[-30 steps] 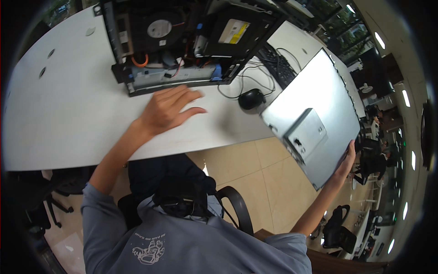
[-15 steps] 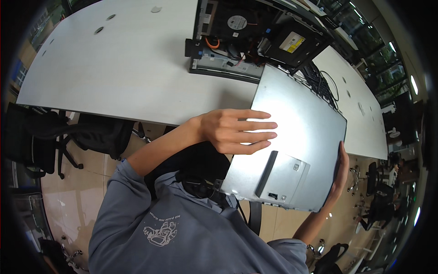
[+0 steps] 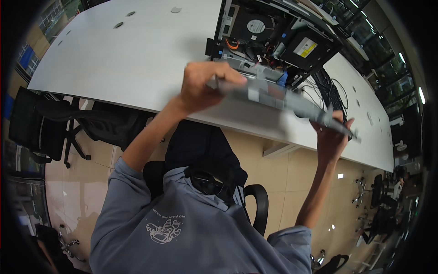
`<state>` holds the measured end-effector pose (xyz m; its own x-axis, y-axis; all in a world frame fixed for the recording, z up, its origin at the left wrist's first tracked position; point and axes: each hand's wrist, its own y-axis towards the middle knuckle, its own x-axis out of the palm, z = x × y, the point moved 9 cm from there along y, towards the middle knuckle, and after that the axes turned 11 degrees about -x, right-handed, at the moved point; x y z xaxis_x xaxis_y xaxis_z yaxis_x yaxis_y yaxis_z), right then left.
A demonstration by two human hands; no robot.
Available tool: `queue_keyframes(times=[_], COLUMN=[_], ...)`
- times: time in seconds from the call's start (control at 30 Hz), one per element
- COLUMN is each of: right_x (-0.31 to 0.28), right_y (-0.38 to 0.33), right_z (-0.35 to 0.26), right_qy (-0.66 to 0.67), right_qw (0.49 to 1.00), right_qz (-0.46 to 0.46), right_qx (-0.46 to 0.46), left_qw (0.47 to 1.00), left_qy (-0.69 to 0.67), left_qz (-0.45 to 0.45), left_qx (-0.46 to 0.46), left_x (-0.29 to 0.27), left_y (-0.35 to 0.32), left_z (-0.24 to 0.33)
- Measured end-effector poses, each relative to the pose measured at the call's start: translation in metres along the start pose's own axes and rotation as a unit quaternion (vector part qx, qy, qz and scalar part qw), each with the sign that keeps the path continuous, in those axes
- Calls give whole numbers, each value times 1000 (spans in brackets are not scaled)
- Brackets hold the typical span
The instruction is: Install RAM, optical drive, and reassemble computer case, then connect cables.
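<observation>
Both my hands hold a grey metal computer side panel (image 3: 273,97), seen nearly edge-on and blurred by motion. My left hand (image 3: 205,85) is closed round its left end, and my right hand (image 3: 332,132) grips the right end with fingers wrapped over the edge. Just beyond the panel stands an opened desktop computer case (image 3: 214,49) on the white table. Inside it a round fan (image 3: 256,26), an orange cable (image 3: 232,44) and a black drive (image 3: 299,49) with a white and yellow label show. The panel hides part of the case's lower front edge.
A bundle of black cables (image 3: 329,91) lies on the white table (image 3: 114,68), right of the case. Black office chairs (image 3: 86,123) stand at the left below the table edge. The armrest (image 3: 259,208) of my chair is beside me.
The panel has swung from lying broad face up over my lap to nearly edge-on, up against the case. My left hand went from flat on its face to gripping its end.
</observation>
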<state>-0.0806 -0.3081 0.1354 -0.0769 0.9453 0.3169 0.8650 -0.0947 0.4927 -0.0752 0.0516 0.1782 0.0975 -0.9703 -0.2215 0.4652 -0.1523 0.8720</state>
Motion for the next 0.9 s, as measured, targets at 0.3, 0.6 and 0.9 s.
queue_keyframes(times=[0.3, 0.6, 0.9], right_x=[29, 25, 32], right_y=[59, 100, 114], right_z=[16, 16, -8], right_qy=[-182, -321, -505], right_qw=[978, 937, 836], right_qz=[-94, -62, -54], right_qx=[-43, -121, -207], left_qw=[984, 958, 898], left_qy=[87, 262, 403], left_qz=[14, 85, 74], left_qx=[-154, -79, -160], left_x=[-17, -22, -25], left_y=[24, 34, 47], left_z=[-77, -73, -63])
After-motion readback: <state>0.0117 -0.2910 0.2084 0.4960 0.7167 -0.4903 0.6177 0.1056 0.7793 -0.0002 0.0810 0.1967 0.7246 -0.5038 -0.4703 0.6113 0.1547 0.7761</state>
